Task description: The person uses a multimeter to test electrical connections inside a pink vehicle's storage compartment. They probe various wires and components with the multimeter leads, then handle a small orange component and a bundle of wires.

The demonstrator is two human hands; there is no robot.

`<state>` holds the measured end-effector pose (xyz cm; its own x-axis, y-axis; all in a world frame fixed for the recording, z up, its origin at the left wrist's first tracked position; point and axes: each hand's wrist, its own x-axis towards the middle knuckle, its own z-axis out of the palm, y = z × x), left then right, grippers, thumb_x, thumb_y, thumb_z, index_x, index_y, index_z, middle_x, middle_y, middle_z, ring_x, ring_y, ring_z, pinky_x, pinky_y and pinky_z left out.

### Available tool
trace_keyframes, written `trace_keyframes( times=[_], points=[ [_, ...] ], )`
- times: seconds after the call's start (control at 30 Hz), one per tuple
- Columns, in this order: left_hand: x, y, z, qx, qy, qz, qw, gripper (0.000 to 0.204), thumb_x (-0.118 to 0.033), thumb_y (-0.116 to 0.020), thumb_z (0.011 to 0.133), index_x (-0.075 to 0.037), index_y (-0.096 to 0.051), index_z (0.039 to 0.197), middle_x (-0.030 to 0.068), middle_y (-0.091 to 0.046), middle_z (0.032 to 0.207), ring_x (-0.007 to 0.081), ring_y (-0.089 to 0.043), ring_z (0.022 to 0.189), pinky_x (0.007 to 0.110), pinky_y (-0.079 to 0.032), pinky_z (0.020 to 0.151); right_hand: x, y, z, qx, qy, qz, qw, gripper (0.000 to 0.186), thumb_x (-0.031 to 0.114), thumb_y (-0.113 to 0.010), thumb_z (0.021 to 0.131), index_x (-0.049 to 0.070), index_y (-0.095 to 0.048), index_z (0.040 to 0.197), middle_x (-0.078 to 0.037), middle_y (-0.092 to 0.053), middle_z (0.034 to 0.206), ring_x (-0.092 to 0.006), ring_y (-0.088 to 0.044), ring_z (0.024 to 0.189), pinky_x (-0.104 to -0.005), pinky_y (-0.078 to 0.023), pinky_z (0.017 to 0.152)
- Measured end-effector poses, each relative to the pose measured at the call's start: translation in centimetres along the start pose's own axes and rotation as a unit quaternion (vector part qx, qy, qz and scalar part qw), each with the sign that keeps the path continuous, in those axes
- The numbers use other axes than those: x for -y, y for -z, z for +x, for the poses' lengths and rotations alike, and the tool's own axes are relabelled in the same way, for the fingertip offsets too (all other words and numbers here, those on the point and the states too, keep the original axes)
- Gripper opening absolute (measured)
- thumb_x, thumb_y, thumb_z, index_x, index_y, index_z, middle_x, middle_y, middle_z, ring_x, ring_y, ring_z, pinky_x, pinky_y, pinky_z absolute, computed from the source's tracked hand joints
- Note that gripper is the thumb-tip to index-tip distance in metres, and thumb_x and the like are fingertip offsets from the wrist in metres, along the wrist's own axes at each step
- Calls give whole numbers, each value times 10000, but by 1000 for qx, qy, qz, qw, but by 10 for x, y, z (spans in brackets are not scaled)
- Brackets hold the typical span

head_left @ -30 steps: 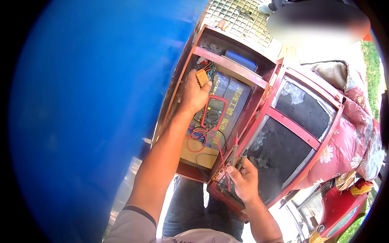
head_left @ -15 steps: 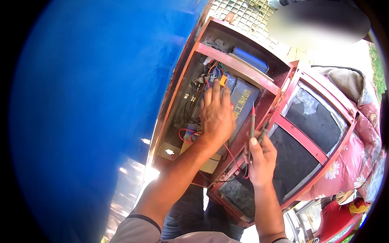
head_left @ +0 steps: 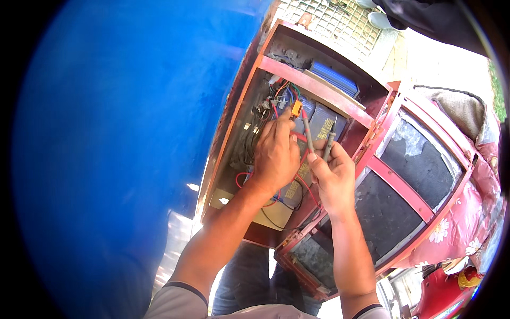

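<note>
Blue panel (head_left: 133, 133): fills the left side of the frame, beside the red box.
Red box (head_left: 262, 235): open, tilted across the middle of the frame, a pink bar across its upper part.
Loose wires (head_left: 249, 151): bunched along the box's left inner side, left of centre.
Brown board (head_left: 273, 217): low in the box, below centre.
Left hand (head_left: 276, 159): palm down at centre, forefinger at the plug's lower left edge, other fingers bent; whether they pinch anything, I cannot tell.
Orange plug (head_left: 297, 109): just above centre, coloured wires behind it.
Red-tipped probe (head_left: 307, 130): tip at the plug's right side; contact inside cannot be made out.
Blue battery pack (head_left: 322, 125): under the probes, right of centre.
Black-tipped probe (head_left: 330, 141): points upward, apart from the plug.
Right hand (head_left: 334, 173): right of centre, fingers pinching both probes.
Blue finned block (head_left: 334, 77): upper middle, beyond the bar.
Lid (head_left: 401, 189): swung open at right, dark-lined.
Flowered cloth (head_left: 435, 228): lower right, against the lid.
</note>
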<state>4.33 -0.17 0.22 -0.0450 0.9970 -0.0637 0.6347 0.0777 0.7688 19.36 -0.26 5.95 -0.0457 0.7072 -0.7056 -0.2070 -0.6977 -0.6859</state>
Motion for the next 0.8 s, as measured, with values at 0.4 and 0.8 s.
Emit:
trace_keyframes(
  times=[0.4, 0.8],
  points=[
    [-1, -5, -2, 11, -50, 29, 998, 614, 42, -699, 853, -15, -634, 1461, 319, -620, 1446, 495, -624, 1264, 543, -515, 1074, 5, 4, 13, 64, 3, -27, 998, 213, 65, -730, 1046, -37, -672, 1224, -28, -720, 989, -59, -631, 838, -229, -503, 726],
    [-8, -17, -21, 16, -17, 12, 1000, 578, 9, -712, 887, 12, -606, 1455, 300, -431, 1594, 521, -540, 1382, 561, -508, 1098, 31, 0, 71, 126, 250, -345, 896, 330, 111, -696, 1010, -30, -693, 1309, -218, -734, 1139, -409, -720, 1007, -426, -572, 899]
  ],
)
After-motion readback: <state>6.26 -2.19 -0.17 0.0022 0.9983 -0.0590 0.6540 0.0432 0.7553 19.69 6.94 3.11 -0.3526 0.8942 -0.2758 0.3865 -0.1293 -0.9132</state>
